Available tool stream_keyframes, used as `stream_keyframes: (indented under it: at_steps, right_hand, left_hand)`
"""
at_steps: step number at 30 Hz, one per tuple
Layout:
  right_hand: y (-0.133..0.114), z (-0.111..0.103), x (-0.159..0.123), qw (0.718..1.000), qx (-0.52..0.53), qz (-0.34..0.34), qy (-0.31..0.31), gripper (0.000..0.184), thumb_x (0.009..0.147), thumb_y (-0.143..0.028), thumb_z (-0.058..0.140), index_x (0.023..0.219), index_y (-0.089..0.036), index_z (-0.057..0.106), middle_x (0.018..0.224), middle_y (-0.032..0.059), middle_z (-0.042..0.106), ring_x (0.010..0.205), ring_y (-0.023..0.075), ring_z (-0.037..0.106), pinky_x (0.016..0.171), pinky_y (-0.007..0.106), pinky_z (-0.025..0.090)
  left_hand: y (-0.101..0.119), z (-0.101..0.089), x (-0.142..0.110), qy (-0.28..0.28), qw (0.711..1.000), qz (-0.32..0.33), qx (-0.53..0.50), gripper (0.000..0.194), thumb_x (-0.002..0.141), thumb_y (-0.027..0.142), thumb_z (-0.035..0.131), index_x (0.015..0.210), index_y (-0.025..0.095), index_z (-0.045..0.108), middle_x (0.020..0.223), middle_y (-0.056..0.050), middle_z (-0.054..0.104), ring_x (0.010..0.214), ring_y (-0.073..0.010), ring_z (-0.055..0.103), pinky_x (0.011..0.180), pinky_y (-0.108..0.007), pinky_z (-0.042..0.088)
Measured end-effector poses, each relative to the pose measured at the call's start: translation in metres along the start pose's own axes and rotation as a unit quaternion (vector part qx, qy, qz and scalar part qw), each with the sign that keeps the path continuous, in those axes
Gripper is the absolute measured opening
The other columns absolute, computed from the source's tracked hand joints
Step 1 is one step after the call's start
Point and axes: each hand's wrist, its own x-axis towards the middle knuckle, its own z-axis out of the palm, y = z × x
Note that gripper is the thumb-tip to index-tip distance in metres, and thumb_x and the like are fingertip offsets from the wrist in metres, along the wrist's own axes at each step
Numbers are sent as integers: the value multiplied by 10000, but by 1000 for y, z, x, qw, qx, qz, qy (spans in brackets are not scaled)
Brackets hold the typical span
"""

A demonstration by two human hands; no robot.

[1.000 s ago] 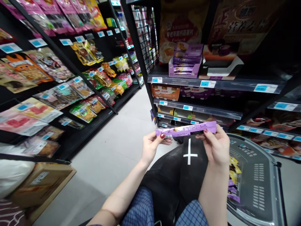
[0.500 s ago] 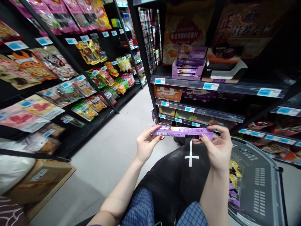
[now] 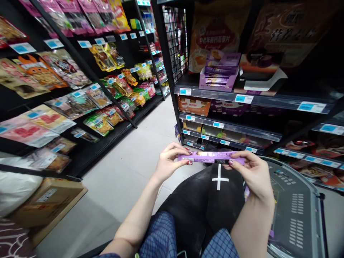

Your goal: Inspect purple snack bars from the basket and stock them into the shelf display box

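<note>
A long, thin purple stick packet [image 3: 206,156] with printed text and a barcode lies level between my two hands, above my knees. My left hand [image 3: 172,159] pinches its left end between thumb and fingers. At the other end, my right hand [image 3: 251,170] grips it the same way, thumb on the near side. On the shelf ahead, an open purple display box [image 3: 218,71] holds several similar purple packets. To the right of my leg is a grey plastic basket [image 3: 285,204]; my right forearm hides most of the packets in it.
Black shelves [image 3: 204,92] with price tags stand close in front, holding cartons and large bags. Another rack [image 3: 113,122] of snack bags runs along the left. A cardboard box [image 3: 48,204] sits on the floor [image 3: 115,168] at lower left.
The purple packet has dropped slightly and turned a little in my fingers. My right hand and forearm have shifted right and down, covering more of the basket's contents.
</note>
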Motion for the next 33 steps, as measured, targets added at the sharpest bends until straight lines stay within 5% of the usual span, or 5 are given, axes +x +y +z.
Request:
stream_keyframes:
  at_steps: [7, 18, 26, 29, 33]
  right_hand:
    - [-1, -4, -3, 998, -20, 10, -56, 143, 671, -289, 775, 738, -208, 679, 696, 6, 689, 579, 163, 704, 618, 226, 594]
    - [-2, -7, -5, 996, -29, 4, -86, 44, 713, -201, 679, 713, -213, 721, 710, 2, 694, 609, 159, 703, 595, 221, 565]
    - [-6, 20, -3, 986, -157, -50, 6, 205, 656, -282, 755, 575, -176, 599, 570, -24, 579, 504, 84, 461, 471, 211, 346]
    - [-6, 25, -2, 986, -161, -47, -16, 238, 668, -292, 752, 588, -177, 559, 604, -31, 565, 522, 79, 425, 485, 216, 317]
    - [-3, 23, -1, 988, -124, -28, -86, 229, 680, -265, 739, 625, -185, 532, 657, -36, 553, 572, 89, 458, 525, 218, 346]
  left_hand:
    - [-1, -3, 1, -53, 999, 2, 8, 75, 718, 202, 749, 789, 219, 767, 816, -62, 538, 900, -192, 564, 697, -294, 532]
    - [6, -1, -1, -107, 986, -113, -53, 98, 766, 203, 655, 743, 157, 738, 1046, -83, 453, 741, -112, 555, 587, -261, 567]
    - [14, 12, 1, -85, 983, -161, 9, 367, 661, 319, 761, 485, 120, 508, 1002, -98, 530, 794, -143, 559, 562, -219, 419]
    - [10, 15, 2, -155, 955, -249, -43, 426, 696, 360, 735, 517, 145, 415, 814, -52, 595, 725, -121, 565, 567, -206, 394]
    - [3, 13, 2, -332, 844, -376, -189, 327, 783, 447, 649, 877, 145, 566, 667, -26, 659, 530, -101, 576, 529, -212, 426]
